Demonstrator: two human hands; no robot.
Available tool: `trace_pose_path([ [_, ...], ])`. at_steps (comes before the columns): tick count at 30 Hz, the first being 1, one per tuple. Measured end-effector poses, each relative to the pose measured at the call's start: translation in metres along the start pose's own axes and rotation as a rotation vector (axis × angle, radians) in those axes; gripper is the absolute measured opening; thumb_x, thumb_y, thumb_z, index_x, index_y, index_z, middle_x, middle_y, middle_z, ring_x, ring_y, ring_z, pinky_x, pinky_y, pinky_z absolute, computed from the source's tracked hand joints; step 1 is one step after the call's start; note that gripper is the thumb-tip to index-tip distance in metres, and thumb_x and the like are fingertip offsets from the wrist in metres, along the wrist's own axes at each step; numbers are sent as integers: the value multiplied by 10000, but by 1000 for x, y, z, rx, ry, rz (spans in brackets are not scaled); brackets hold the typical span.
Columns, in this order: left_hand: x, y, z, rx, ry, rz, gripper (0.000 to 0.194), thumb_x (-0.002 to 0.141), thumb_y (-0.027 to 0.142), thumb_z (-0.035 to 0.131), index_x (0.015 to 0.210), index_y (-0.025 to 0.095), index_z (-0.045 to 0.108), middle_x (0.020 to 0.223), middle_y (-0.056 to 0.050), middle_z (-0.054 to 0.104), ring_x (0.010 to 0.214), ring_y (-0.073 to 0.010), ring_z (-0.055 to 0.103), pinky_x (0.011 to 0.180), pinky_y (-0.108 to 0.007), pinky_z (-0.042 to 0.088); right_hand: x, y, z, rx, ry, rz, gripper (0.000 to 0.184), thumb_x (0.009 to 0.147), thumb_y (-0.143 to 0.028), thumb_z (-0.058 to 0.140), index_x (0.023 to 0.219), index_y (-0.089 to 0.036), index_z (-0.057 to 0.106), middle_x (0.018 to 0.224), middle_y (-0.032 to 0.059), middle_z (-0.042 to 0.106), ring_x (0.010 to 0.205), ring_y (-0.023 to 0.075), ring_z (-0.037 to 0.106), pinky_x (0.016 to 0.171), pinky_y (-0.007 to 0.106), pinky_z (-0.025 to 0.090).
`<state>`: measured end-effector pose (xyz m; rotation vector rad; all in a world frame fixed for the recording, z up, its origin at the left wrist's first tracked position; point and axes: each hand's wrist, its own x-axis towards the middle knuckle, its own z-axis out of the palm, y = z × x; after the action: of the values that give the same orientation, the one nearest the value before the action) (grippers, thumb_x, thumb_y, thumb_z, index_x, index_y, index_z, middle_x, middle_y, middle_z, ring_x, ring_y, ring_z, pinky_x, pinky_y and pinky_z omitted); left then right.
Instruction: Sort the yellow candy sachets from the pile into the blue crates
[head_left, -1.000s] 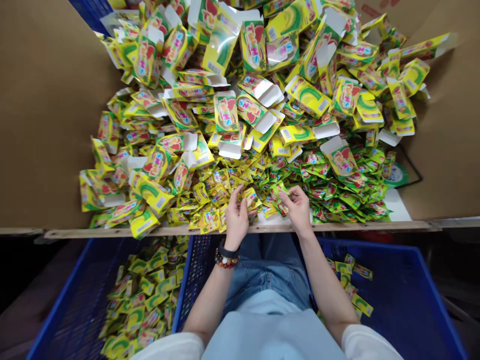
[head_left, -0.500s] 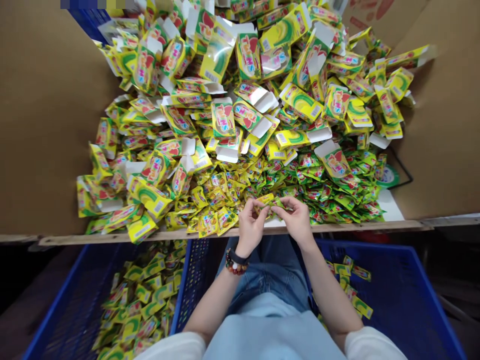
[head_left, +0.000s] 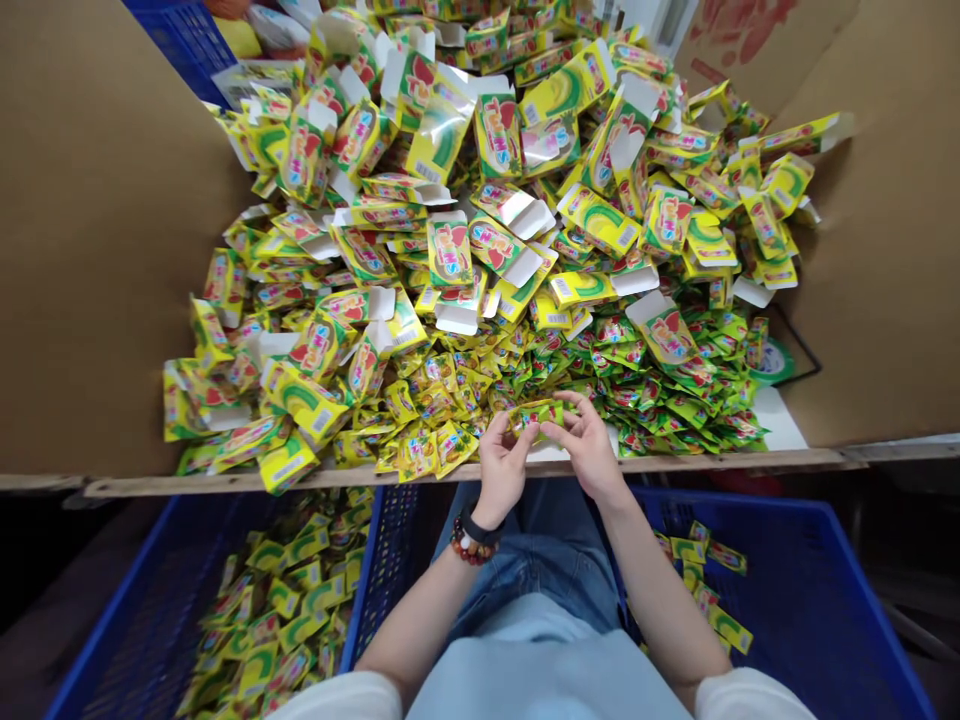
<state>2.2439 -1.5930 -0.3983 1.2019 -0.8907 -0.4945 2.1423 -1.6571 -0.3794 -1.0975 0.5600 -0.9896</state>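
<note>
Between both sets of fingertips, just above the table's front edge, are small shiny packets [head_left: 538,414], green with yellow along the top. My left hand [head_left: 504,465] pinches their left end, thumb toward me. On the right end sits my right hand [head_left: 591,448], its thumb and fingers closed on the packets too. Loose yellow packets [head_left: 435,400] lie to the left of my hands, and loose green packets [head_left: 675,400] are piled to the right. Behind them rises a heap of open yellow-green cartons [head_left: 450,250] with white flaps. Exactly how many packets I hold is hidden by my fingers.
Brown cardboard walls [head_left: 97,250] flank the heap. A wooden edge strip [head_left: 300,482] runs along the front. Below it, a blue crate [head_left: 135,610] at left holds many small cartons; another blue crate [head_left: 810,600] at right holds several. A black wire loop [head_left: 806,350] lies far right.
My left hand has moved right, bringing its yellow packet against the green one in my right hand. Both hands now hold the packets together, and the view has shifted slightly.
</note>
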Motion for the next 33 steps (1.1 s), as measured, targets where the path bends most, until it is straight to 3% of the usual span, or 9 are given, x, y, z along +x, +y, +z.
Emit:
trace_pose_path([
  [4,46,37,-24,310,-144,211,346,772,519,714,812,175,713,754,-31,669,670,-152,589,639,-265,464,-1,-18,-13,-91,-37,-46,325,658,-336,830,923,-216,685,813,8,733,727,178,685,709,322,572],
  [8,144,84,-41,679,321,474,585,781,624,649,1151,172,631,1067,-128,678,1010,-261,611,908,-394,470,-2,-24,-16,-125,122,-195,291,672,-331,823,913,-227,697,857,2,741,781,171,686,756,311,568],
  [11,206,96,-38,889,366,412,779,714,635,700,1224,69,537,1093,-216,647,1166,-367,541,1006,-519,402,-6,-21,-13,-140,144,-185,323,646,-347,836,905,-232,681,780,-12,720,689,166,661,669,305,560],
  [14,230,95,-29,973,310,332,782,676,521,764,1219,22,505,1071,-242,634,1183,-415,513,1022,-584,368,-9,-17,-14,-146,156,-160,359,627,-370,841,898,-239,645,670,-40,661,598,158,612,582,295,536],
  [17,217,101,-23,989,297,379,687,720,386,725,1264,48,479,1165,-244,589,1197,-410,490,1047,-592,336,-9,-17,-20,-164,144,-144,363,663,-416,811,919,-252,613,695,-48,628,631,158,606,585,295,541],
  [21,161,112,-20,1007,253,525,682,763,325,654,1363,110,412,1272,-202,520,1220,-386,448,1041,-572,327,-7,-28,-24,-263,193,-245,330,712,-433,773,936,-253,609,809,-23,641,735,165,628,659,296,544],
  [25,88,88,-14,986,-8,630,638,785,345,646,1365,170,445,1109,-123,584,1034,-299,548,908,-430,436,-7,-52,-21,-274,273,-483,275,764,-360,747,996,-268,632,852,-2,664,800,169,638,745,296,519],
  [29,35,45,-9,886,-172,565,617,764,328,688,1338,226,485,1034,-76,609,930,-242,592,812,-333,471,-4,-77,-19,-324,128,-559,205,772,-303,735,970,-282,683,937,10,691,878,185,637,799,316,505],
  [33,9,20,-6,821,-118,507,608,729,268,707,1305,228,517,1039,-77,628,949,-246,608,835,-337,480,-1,-93,-24,-594,-123,-343,137,809,-304,671,923,-245,721,914,11,699,871,197,631,796,326,498],
])
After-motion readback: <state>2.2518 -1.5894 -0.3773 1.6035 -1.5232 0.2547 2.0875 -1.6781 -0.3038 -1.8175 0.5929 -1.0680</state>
